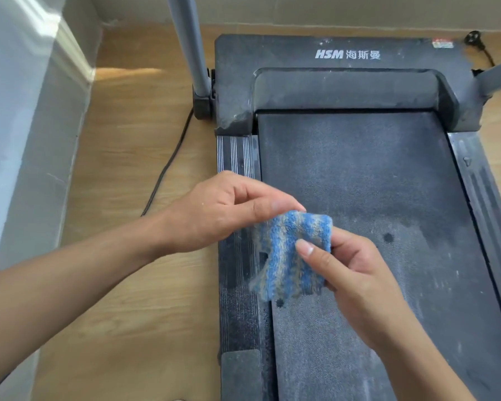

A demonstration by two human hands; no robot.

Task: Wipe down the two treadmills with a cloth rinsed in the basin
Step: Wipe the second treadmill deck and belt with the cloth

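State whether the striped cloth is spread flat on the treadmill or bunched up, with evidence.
Bunched up: the striped cloth hangs crumpled, pinched by the left hand and right hand above the treadmill.

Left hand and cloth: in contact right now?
Touching. The head view shows the left hand with thumb and forefinger tips closed on the top edge of the cloth, with no gap between them.

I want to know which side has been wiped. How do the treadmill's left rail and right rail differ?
The left rail shows crisp bright ribs at its far end; the right rail is filmed with pale, smeared dust. The left rail is partly hidden by the left hand and cloth; the right rail lies in plain view. Both are dark strips flanking the belt.
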